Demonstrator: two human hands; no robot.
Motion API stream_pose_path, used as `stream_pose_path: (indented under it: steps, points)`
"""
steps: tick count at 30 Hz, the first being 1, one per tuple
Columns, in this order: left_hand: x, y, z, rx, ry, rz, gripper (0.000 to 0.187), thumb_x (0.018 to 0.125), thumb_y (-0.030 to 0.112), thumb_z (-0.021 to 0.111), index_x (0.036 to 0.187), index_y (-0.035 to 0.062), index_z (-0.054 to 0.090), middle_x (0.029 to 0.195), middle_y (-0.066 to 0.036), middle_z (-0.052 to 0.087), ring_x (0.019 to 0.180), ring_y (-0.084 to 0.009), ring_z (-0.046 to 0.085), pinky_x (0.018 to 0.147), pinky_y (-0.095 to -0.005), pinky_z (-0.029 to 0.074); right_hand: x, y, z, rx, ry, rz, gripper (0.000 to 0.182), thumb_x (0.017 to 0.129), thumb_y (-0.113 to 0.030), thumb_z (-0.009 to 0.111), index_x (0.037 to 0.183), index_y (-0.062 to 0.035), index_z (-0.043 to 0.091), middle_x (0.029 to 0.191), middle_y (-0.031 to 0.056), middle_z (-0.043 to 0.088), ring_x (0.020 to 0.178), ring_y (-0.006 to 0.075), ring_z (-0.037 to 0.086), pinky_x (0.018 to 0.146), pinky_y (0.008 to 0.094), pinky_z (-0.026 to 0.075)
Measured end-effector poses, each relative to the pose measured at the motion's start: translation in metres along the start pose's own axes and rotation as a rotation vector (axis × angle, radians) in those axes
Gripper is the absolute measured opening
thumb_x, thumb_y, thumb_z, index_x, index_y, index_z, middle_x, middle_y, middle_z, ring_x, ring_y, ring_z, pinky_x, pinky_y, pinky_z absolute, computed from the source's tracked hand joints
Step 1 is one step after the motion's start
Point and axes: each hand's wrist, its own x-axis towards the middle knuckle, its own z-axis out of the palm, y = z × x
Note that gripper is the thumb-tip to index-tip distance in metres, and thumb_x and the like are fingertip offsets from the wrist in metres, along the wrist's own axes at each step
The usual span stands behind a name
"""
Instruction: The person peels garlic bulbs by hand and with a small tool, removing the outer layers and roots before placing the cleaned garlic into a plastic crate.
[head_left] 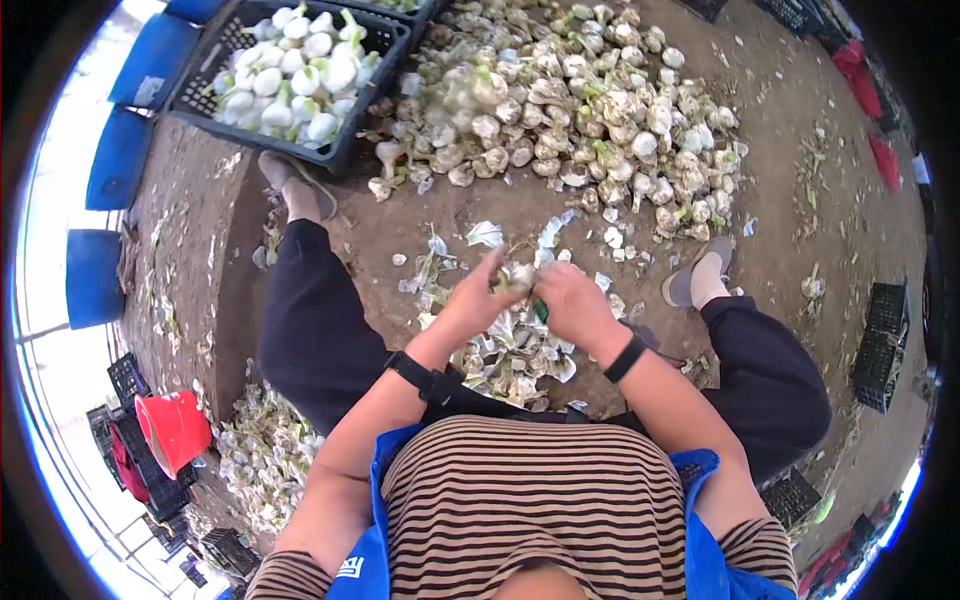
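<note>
My left hand [478, 298] is closed around a garlic bulb [518, 276] between my knees, its thumb and fingers on the bulb's side. My right hand [574, 306] meets it from the right, fingers curled round a small tool with a green handle [541, 311]; the tool's working end is hidden. Under both hands lies a heap of papery garlic skins [520, 360]. Beyond them spreads a large pile of untrimmed garlic bulbs [600, 110], with dry skins and some green stem ends.
A dark plastic crate [345, 140] of clean white garlic bulbs [300, 65] stands at upper left. Blue containers [96, 278] line the left side, with a red bucket [175, 432] below. More skins [262, 460] lie beside my left leg. Black crates [882, 345] stand at right.
</note>
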Motion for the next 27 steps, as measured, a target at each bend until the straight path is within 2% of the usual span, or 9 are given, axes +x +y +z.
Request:
stream_pose_path:
  steps: [2,4,6,7,9,10,14,20,27]
  points:
    - [-0.02,0.014,-0.007,0.027,-0.045,0.03,0.065,0.083,0.018,0.066,0.137,0.0025,0.034,0.126,-0.014,0.051,0.109,-0.025,0.054,0.088,-0.0321,0.045,-0.001,-0.028,-0.027,-0.009,0.072,-0.136,0.014,0.065,0.0,0.056,0.078,-0.0017,0.06,0.099,0.013,0.061,0.099,0.0265,0.055,0.084,0.0339,0.047]
    - [-0.05,0.054,-0.016,-0.348,-0.207,-0.102,0.065,0.083,0.018,0.066,0.135,0.0005,0.033,0.123,-0.012,0.052,0.106,-0.0215,0.056,0.087,-0.0295,0.046,-0.008,-0.05,-0.052,-0.002,0.106,-0.178,0.009,0.069,-0.001,0.057,0.077,-0.0013,0.06,0.098,0.0119,0.061,0.098,0.0247,0.056,0.084,0.0332,0.047]
    - [-0.067,0.049,-0.013,-0.625,-0.185,-0.022,0.063,0.083,0.017,0.066,0.134,-0.0005,0.033,0.122,-0.011,0.052,0.106,-0.02,0.056,0.087,-0.0289,0.046,-0.018,-0.065,-0.071,0.664,0.166,0.268,0.004,0.079,-0.001,0.056,0.083,-0.0006,0.057,0.094,0.0112,0.06,0.09,0.0198,0.058,0.079,0.0287,0.047]
    - [-0.076,0.048,-0.011,-0.903,-0.173,0.053,0.062,0.083,0.016,0.066,0.133,-0.0016,0.033,0.12,-0.011,0.052,0.105,-0.0184,0.056,0.087,-0.0283,0.047,-0.021,-0.064,-0.068,0.659,0.17,0.259,0.004,0.079,-0.001,0.056,0.083,-0.0006,0.057,0.094,0.0112,0.06,0.09,0.0198,0.058,0.079,0.0287,0.047]
    - [-0.089,0.048,-0.006,-0.975,-0.147,0.073,0.063,0.081,0.015,0.069,0.131,-0.002,0.034,0.118,-0.011,0.052,0.105,-0.0185,0.055,0.089,-0.0302,0.046,-0.022,-0.058,-0.053,1.323,0.291,0.438,0.013,0.085,-0.007,0.056,0.097,0.0,0.054,0.095,0.0088,0.059,0.09,0.0159,0.058,0.077,0.0269,0.047]
    - [-0.093,0.046,-0.005,-0.958,-0.097,0.097,0.065,0.079,0.016,0.071,0.13,-0.0016,0.034,0.118,-0.01,0.052,0.105,-0.0185,0.054,0.09,-0.0305,0.046,-0.026,-0.059,-0.05,1.063,0.198,0.322,0.023,0.085,-0.011,0.058,0.103,-0.0003,0.049,0.095,0.0063,0.058,0.088,0.0146,0.057,0.076,0.0271,0.046]
    - [-0.096,0.044,0.0,-0.93,-0.003,0.162,0.068,0.069,0.018,0.08,0.121,0.0006,0.04,0.115,-0.008,0.052,0.106,-0.0179,0.053,0.091,-0.0308,0.044,-0.02,-0.091,-0.043,0.887,0.162,0.271,0.025,0.086,-0.016,0.061,0.105,-0.0025,0.05,0.095,0.002,0.057,0.089,0.0094,0.053,0.077,0.0237,0.044]
    - [-0.095,0.04,0.002,-0.523,0.136,0.371,0.069,0.064,0.017,0.081,0.114,0.0021,0.037,0.106,-0.006,0.054,0.098,-0.0129,0.055,0.08,-0.0257,0.05,-0.002,-0.104,-0.038,1.267,0.178,0.589,0.027,0.082,-0.013,0.067,0.101,-0.0006,0.053,0.086,0.0034,0.06,0.078,0.0074,0.054,0.064,0.0235,0.045]
    - [-0.089,0.031,0.003,-0.696,0.139,0.315,0.065,0.068,0.015,0.08,0.113,0.0032,0.035,0.101,-0.008,0.058,0.092,-0.0138,0.058,0.076,-0.0254,0.051,0.004,-0.096,-0.037,1.295,0.142,0.612,0.018,0.085,-0.009,0.062,0.099,-0.001,0.055,0.084,0.0019,0.06,0.071,0.0066,0.055,0.055,0.0212,0.045]
